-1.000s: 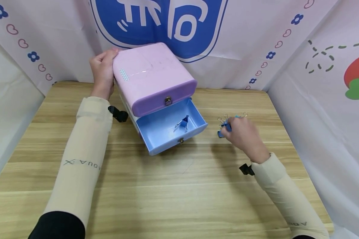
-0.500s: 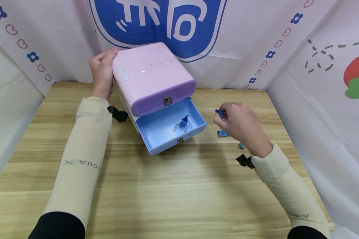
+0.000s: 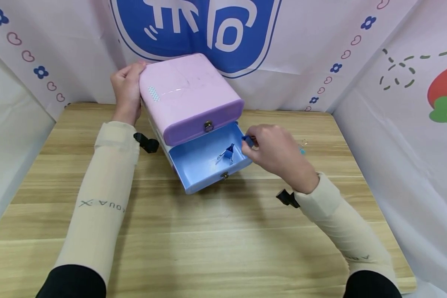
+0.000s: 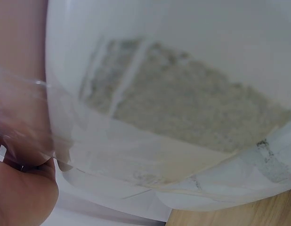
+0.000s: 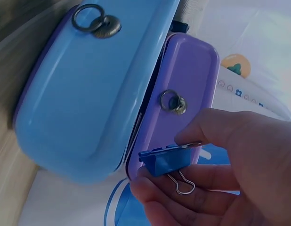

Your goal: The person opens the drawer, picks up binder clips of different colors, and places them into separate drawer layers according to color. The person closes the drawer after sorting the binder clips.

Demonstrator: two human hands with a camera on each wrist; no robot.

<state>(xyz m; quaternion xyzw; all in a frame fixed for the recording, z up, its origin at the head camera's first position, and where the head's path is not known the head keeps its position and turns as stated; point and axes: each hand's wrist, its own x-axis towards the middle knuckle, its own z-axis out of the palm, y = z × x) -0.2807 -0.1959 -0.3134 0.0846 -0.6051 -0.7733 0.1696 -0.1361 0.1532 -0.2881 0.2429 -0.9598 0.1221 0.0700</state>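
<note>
1 clip point(image 3: 229, 155) inside blue drawer point(image 3: 195, 165): head view only.

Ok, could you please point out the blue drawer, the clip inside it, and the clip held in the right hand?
Blue drawer point(image 3: 197, 164), head view, bare part of its floor.
Clip inside point(image 3: 229, 154), head view, its blue body.
Held clip point(image 5: 168, 161), right wrist view, its blue body.

Two drawers point(image 3: 199, 162), perhaps three clips point(image 3: 229, 154).

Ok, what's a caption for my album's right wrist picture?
Fingers pinch a blue binder clip near a light-blue drawer and a purple drawer.
</note>
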